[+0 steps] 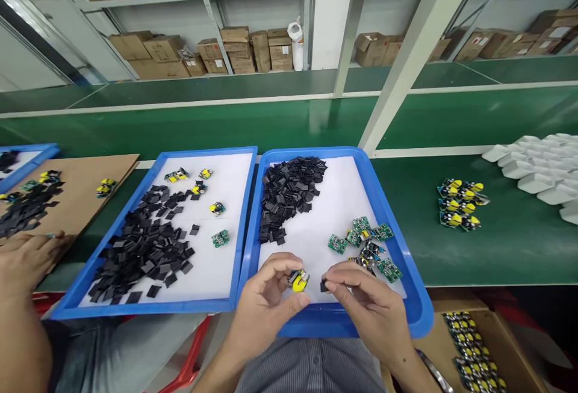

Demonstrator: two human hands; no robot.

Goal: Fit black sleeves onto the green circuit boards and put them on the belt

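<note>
Between the thumb and fingers of my left hand [271, 300] is a small circuit board [298, 280] with a yellow component facing up. A black square piece [324, 285] is pinched in the fingertips of my right hand [368, 300], a short gap to the right of the board. Both hands are over the near part of a blue tray [419, 303] lined in white. A heap of black pieces [291, 191] fills that tray's far left. Several green circuit boards [361, 233] lie in a loose group at its right side, just beyond my right hand.
Left of my tray is a second blue tray [246, 218] with black pieces and several boards. A co-worker's hand [29, 254] rests near a cardboard sheet [90, 170]. Rows of boards [460, 203] and white trays [537, 167] sit at right. A carton [510, 345] of boards stands below.
</note>
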